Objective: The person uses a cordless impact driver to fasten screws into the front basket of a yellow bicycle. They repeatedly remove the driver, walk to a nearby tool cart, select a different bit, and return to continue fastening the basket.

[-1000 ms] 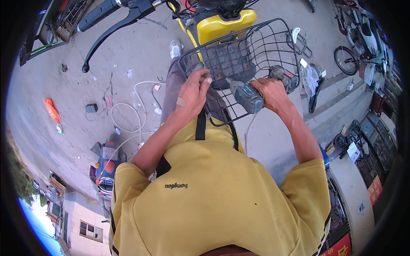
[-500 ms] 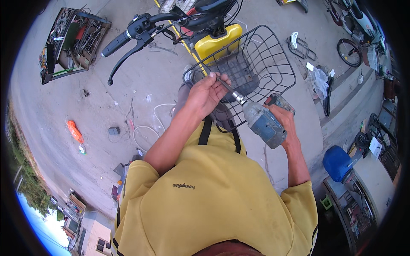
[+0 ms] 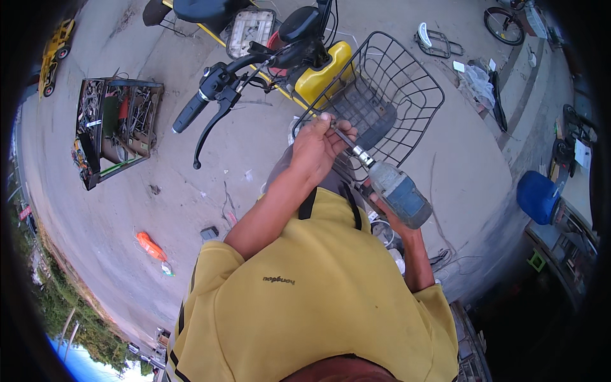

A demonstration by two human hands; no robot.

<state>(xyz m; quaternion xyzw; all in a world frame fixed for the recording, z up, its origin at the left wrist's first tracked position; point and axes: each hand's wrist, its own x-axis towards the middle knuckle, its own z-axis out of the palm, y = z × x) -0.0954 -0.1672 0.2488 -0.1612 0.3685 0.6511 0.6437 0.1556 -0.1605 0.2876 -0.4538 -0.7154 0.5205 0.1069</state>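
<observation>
My right hand is wrapped round the handle of a cordless impact driver, a worn grey-blue tool with a silver chuck and a long bit pointing up and left. The driver's body hides most of those fingers. My left hand is at the bit's tip, thumb and fingers pinched together there. Whatever small piece they hold, if any, is too small to name. Both hands are at the near side of a black wire basket, which is fixed in front of a yellow electric bike.
The bike's handlebar grip with brake lever juts out to the left. An open box of tools stands on the concrete at left, an orange bag nearer. At right are a blue drum and a loose metal rack.
The head view has shifted and turned, so the bike and toolbox sit differently. The driver has rolled, its battery end swinging from the right side to beneath the body. My left hand stays at the bit's tip.
</observation>
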